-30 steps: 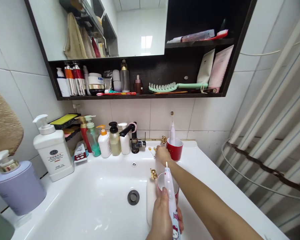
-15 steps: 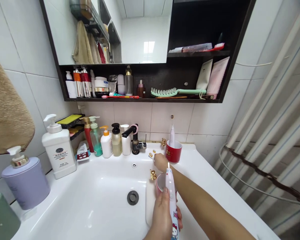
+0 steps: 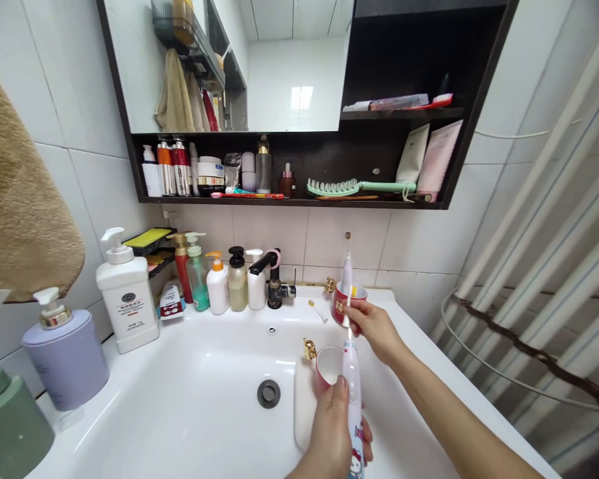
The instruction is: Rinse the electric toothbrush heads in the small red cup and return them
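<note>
My left hand (image 3: 329,422) is wrapped round the white electric toothbrush handle (image 3: 350,379), printed with a cartoon figure, holding it upright over the basin. Just above the handle's metal shaft, my right hand (image 3: 377,329) pinches a white toothbrush head (image 3: 348,314) with yellow bristles. The head's lower end is close to the shaft tip; whether they touch I cannot tell. Another brush head (image 3: 318,311) lies on the basin's back ledge. Behind my right fingers, a red cup (image 3: 338,307) holds a second electric toothbrush (image 3: 347,271). A pink-red cup (image 3: 328,364) stands behind my left hand, partly hidden.
The white basin (image 3: 199,399) has a black tap (image 3: 274,286) at its back. Several pump bottles (image 3: 237,283) line the left ledge. A dark mirror cabinet (image 3: 324,156) with toiletries and a green hairbrush (image 3: 334,187) hangs above. Pipes (image 3: 534,266) run along the right.
My right hand has picked up one of two brush heads from the ledge and brought it right and nearer, above the handle. My left hand still holds the handle. The view has shifted slightly.
</note>
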Tool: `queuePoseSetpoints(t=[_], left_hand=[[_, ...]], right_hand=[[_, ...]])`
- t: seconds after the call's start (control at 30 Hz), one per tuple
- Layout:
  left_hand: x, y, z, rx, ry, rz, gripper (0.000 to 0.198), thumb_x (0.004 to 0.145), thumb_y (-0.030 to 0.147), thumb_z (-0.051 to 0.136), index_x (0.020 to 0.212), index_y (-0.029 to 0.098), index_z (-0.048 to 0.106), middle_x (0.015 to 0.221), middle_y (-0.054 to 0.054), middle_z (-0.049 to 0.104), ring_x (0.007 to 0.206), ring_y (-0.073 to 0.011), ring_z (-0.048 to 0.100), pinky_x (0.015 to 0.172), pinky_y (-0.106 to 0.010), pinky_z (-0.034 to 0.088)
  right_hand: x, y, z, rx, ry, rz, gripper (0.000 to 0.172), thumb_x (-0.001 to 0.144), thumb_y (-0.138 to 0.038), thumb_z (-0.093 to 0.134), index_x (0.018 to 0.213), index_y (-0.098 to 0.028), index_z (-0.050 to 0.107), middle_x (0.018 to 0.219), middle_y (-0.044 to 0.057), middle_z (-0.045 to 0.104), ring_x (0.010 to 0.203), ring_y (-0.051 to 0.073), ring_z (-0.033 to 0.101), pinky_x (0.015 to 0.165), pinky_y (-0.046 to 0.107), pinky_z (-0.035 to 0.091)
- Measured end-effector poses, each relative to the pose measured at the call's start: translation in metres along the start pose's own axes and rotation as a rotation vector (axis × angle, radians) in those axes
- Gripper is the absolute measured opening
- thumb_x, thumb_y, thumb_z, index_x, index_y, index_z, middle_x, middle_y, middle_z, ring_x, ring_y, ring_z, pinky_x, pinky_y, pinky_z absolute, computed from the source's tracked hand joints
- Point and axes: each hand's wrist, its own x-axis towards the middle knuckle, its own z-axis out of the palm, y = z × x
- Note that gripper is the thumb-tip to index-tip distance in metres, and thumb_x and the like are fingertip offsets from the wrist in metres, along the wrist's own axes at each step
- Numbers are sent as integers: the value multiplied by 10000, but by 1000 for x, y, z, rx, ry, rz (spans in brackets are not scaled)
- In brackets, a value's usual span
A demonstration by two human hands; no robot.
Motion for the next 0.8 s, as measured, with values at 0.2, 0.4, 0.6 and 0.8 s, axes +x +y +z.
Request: queuePoseSetpoints(t=[0.2, 0.4, 0.6, 0.8], left_hand=[[-11, -11, 4, 146, -116, 22, 551, 533, 667, 199, 630, 153, 370, 357, 49, 400, 244, -46, 333, 284, -171, 192], [-13, -16, 6, 271, -160, -22, 566, 540, 666, 165, 635, 151, 378, 361, 47, 404, 250, -43, 340, 281, -165, 202], [-10, -20, 5, 273, -142, -23, 548, 558, 652, 166, 640, 153, 378, 363, 53, 400, 248, -44, 343, 289, -169, 208], [-9, -22, 6, 250, -125, -21, 496, 559, 629, 253, 628, 154, 377, 366, 53, 404, 247, -44, 339, 287, -172, 196]], right_hand=[[-54, 11, -31, 784, 6, 188, 225, 570, -372, 521, 547, -165, 435, 439, -64, 423, 338, 25, 314, 359, 177, 283], [-54, 16, -33, 881, 43, 224, 233, 591, -385, 500, 573, -173, 405, 477, -60, 471, 321, 20, 344, 356, 170, 302], [-57, 14, -32, 786, 10, 184, 257, 599, -393, 482, 540, -173, 363, 442, -72, 448, 311, 25, 344, 361, 177, 307], [-58, 13, -30, 642, 4, 92, 258, 592, -394, 483, 522, -160, 399, 447, -62, 426, 337, 34, 348, 377, 187, 312]])
